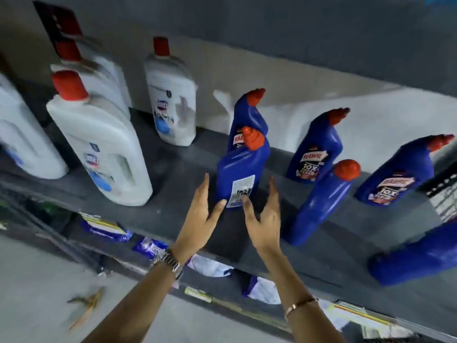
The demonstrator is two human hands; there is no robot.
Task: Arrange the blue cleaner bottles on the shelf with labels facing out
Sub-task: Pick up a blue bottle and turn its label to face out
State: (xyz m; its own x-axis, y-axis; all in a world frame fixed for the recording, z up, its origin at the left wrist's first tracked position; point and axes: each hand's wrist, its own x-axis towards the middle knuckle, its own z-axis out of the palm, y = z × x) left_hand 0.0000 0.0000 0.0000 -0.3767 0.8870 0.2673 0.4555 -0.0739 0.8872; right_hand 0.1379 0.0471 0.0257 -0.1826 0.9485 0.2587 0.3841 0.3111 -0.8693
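Several blue cleaner bottles with red caps stand on a dark grey shelf. The front middle bottle shows its white back label toward me. My left hand and my right hand flank its base with straight fingers, both thumbs touching the bottle near the label. Behind it stands another blue bottle. To the right, two bottles show their front labels. A plain-sided bottle leans near my right hand, and one more sits at the front right.
Several white red-capped bottles stand at the left of the shelf. A lower shelf holds blue and white packets. The shelf's front edge carries price tags. Grey floor lies at lower left.
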